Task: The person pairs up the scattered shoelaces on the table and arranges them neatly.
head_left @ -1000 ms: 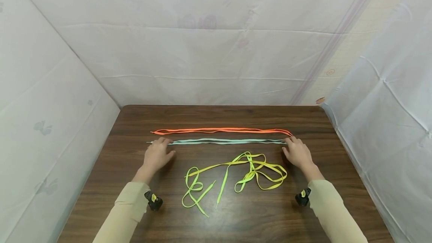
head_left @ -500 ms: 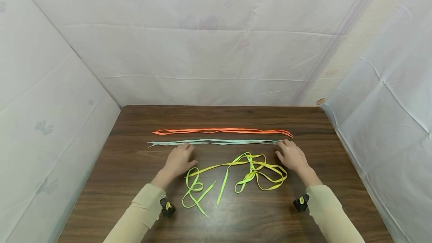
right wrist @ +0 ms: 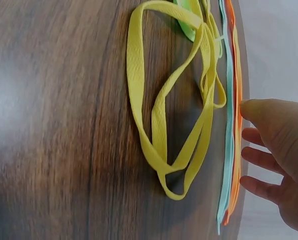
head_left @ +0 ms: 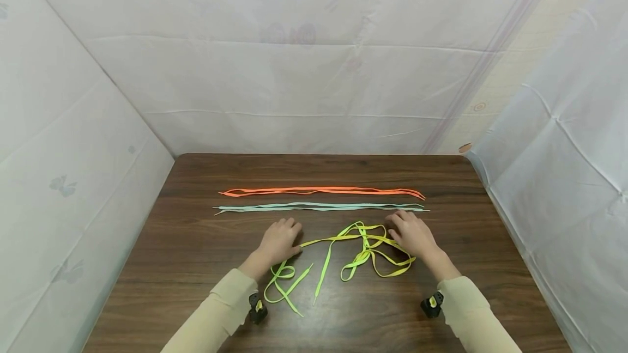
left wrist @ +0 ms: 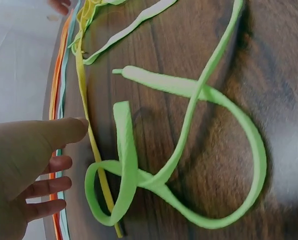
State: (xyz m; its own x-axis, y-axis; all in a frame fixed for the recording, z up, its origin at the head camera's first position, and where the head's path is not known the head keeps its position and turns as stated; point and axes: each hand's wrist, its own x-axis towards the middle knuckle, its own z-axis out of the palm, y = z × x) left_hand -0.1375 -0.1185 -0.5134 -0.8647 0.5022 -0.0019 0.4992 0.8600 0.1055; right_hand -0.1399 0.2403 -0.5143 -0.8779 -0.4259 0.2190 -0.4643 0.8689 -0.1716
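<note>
On the brown table, a yellow shoelace [head_left: 321, 240] and a light green shoelace [head_left: 322, 277] lie in a loose tangle. My left hand [head_left: 277, 241] hovers over the left end of the tangle, fingers relaxed; in the left wrist view its thumb [left wrist: 71, 131] appears beside the yellow strand. Over the tangle's right side is my right hand [head_left: 413, 236], fingers loosely spread and holding nothing. The right wrist view shows the yellow loops [right wrist: 135, 65] apart from that hand. Beyond both hands, light blue shoelaces [head_left: 265, 207] lie stretched out straight.
Orange shoelaces [head_left: 319, 188] run parallel behind the light blue ones, nearer the table's far edge. White sheeting [head_left: 314, 80] hangs behind the table and on both sides. A small black wrist camera [head_left: 257, 309] sits on the left wrist, another [head_left: 432, 305] on the right.
Both hands have left the ends of the light blue shoelaces and come inward and nearer, to the yellow and green tangle. The left hand has moved right, the right hand left. The laces lie still.
</note>
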